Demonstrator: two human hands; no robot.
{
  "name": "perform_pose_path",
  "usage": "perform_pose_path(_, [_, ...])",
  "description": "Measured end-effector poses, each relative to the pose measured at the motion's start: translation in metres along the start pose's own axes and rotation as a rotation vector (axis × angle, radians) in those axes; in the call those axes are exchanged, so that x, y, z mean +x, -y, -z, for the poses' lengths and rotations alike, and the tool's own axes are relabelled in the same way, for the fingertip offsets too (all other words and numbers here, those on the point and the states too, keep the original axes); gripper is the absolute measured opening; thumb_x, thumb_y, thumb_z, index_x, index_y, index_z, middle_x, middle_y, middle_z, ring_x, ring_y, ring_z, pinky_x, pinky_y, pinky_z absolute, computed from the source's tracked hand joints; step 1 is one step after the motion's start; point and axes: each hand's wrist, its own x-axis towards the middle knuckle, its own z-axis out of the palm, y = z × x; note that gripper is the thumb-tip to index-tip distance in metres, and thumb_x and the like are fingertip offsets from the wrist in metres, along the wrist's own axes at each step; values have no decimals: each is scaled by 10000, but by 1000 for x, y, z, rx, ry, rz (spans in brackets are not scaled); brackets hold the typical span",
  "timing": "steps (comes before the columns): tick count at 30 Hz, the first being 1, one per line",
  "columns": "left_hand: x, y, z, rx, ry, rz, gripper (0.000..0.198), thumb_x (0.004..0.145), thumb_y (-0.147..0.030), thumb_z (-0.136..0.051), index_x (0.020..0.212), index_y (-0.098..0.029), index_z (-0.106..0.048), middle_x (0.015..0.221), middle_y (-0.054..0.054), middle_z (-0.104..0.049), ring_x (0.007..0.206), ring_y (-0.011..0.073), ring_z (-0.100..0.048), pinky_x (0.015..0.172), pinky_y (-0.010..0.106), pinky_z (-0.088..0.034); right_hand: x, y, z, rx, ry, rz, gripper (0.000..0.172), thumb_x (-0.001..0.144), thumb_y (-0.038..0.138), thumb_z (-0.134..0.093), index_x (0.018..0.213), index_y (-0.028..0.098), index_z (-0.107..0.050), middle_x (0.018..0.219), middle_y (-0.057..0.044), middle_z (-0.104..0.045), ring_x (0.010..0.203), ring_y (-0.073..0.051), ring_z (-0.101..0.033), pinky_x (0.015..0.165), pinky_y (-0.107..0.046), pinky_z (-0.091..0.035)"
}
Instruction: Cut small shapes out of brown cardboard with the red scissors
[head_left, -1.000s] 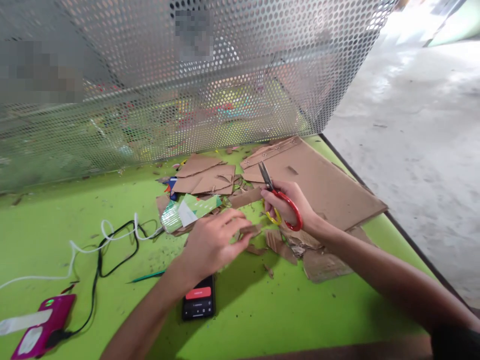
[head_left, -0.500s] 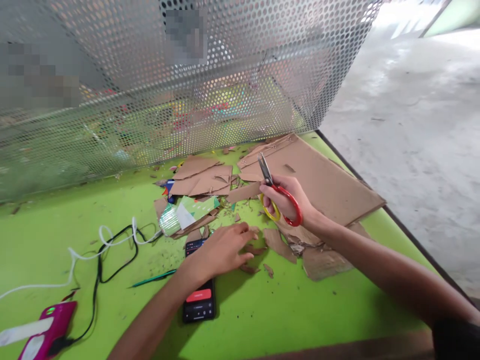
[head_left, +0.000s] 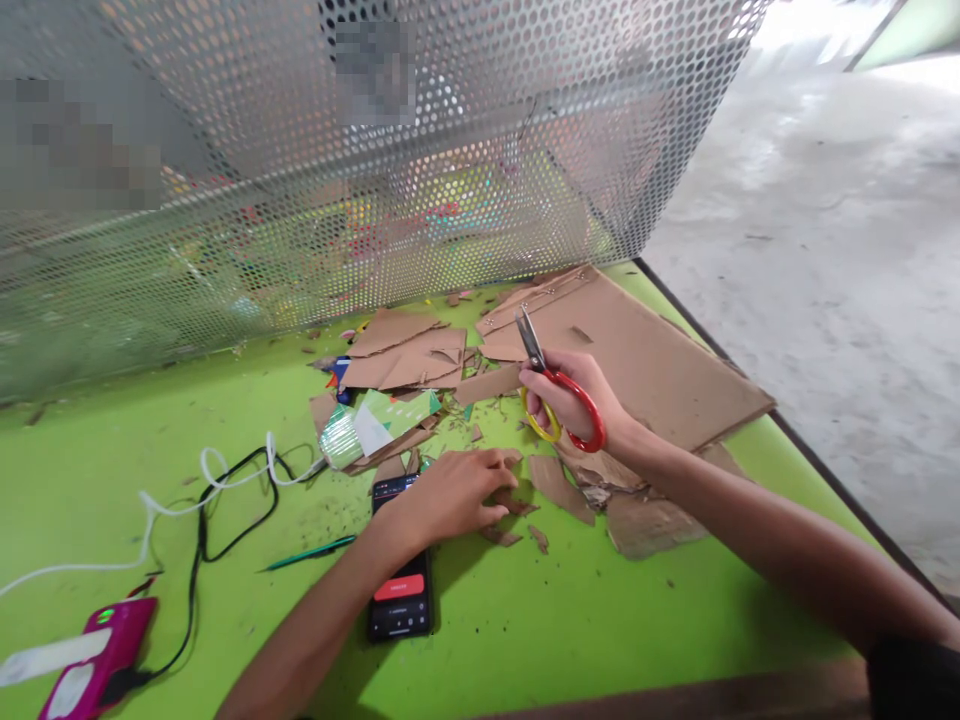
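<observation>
My right hand (head_left: 577,405) grips red-and-yellow-handled scissors (head_left: 535,346), blades together and pointing up and away, above the edge of a large cardboard sheet (head_left: 660,370). My left hand (head_left: 448,494) lies low on the green table (head_left: 562,630) with its fingers drawn together on a small cardboard scrap (head_left: 519,506). More torn scraps (head_left: 559,485) lie just right of that hand. A black phone (head_left: 400,600) with a red on-screen button lies partly under my left wrist.
Cut cardboard pieces (head_left: 409,355) and a green-and-white packet (head_left: 375,420) sit behind the hands. A green pen (head_left: 307,552), black and white cables (head_left: 225,490) and a pink glue gun (head_left: 90,655) lie left. A perforated metal screen (head_left: 375,180) walls the back; the table edge (head_left: 825,480) runs at right.
My left hand came down from above the scraps to the table, uncovering the phone's top, and its fingers have drawn in on a scrap. The right hand with the scissors barely moved.
</observation>
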Motion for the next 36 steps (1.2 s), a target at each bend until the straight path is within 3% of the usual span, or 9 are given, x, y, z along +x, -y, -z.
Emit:
perform_pose_path(2, [1,0,-2,5,9,-19,185,897,-234,-735,1079,-251,-764,1370,30,-712,1068,235,-743,855,332,-553,0,0,0,0,2,1,263,826,413,-724,809,190,-585,544,29,-618,390,-112,-564,379,-215,-436])
perform_pose_path(5, [1,-1,0,29,-15,-40,113,899,-240,-727,1001,-227,-773,1153,30,-777,959,219,-752,796,319,-550,-1,0,0,-4,-4,3,261,824,409,-725,801,189,-585,543,29,-618,386,-111,-560,375,-213,-433])
perform_pose_path(8, [-4,-3,9,14,-111,-82,116,897,-269,-743,995,-215,-776,998,18,-777,876,201,-748,759,310,-558,1,-1,0,-22,-18,10,262,824,414,-720,792,189,-589,546,26,-620,387,-113,-560,380,-217,-433])
perform_pose_path(13, [-22,4,32,-45,-546,-194,132,906,-188,-731,1037,-191,-754,955,14,-791,801,152,-737,722,277,-584,4,-11,0,-107,-51,30,233,838,396,-713,795,194,-606,557,23,-627,412,-125,-583,399,-219,-438])
perform_pose_path(15, [-26,9,37,19,-747,-169,141,908,-193,-740,1047,-169,-745,962,35,-788,777,145,-732,712,268,-591,2,-13,-2,-115,-45,19,219,849,389,-699,801,197,-607,562,23,-623,416,-128,-580,405,-226,-445])
perform_pose_path(17, [-27,12,38,73,-852,-126,159,908,-196,-742,1062,-156,-737,972,47,-784,722,132,-713,680,258,-589,-2,-13,-6,-131,-26,7,203,863,379,-676,805,195,-611,574,17,-625,427,-131,-583,411,-231,-453])
perform_pose_path(25, [-16,11,28,132,-941,-92,152,935,-197,-728,1079,-151,-719,971,57,-774,838,169,-746,753,289,-616,-18,-7,-16,-161,30,34,190,897,355,-630,810,187,-604,625,-9,-655,472,-136,-613,439,-233,-471])
perform_pose_path(30, [-15,10,31,216,-1012,-69,139,930,-234,-742,1053,-169,-738,954,65,-752,847,192,-737,769,327,-623,-21,-2,-20,-43,43,-30,216,877,380,-674,830,180,-607,596,7,-640,453,-124,-592,425,-224,-467])
perform_pose_path(36, [-14,9,30,206,-1068,-73,155,910,-233,-754,1059,-196,-733,1125,90,-773,993,225,-768,883,370,-642,-24,3,-23,140,81,-96,293,829,422,-757,843,180,-592,577,22,-639,423,-116,-577,400,-217,-469])
